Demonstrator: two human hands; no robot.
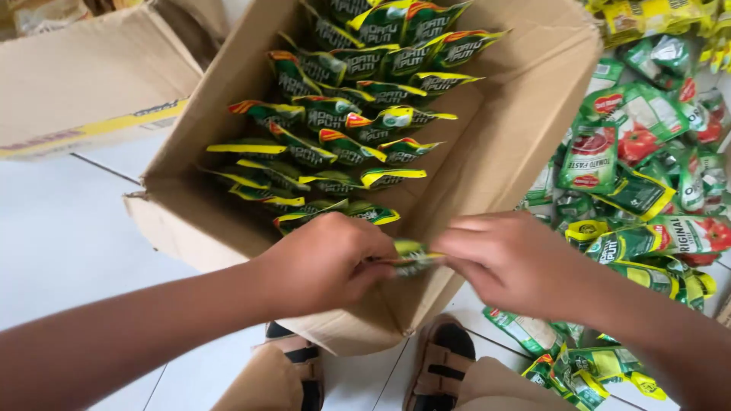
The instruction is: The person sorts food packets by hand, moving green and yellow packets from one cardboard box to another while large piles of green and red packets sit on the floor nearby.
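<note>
While both my hands hover over the cardboard box (487, 164), my left hand (327, 259) and right hand (510, 262) pinch one green sachet (413, 256) together, rows of sachets (350, 122) below.

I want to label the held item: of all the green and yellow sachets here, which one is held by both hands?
The green and yellow sachet at the cardboard box's near edge, pinched between left hand and right hand; the others stand in rows inside or lie piled on the floor.

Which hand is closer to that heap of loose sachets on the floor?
Right. The right hand is just beside the heap of loose sachets; the left hand is farther off, over the cardboard box.
</note>
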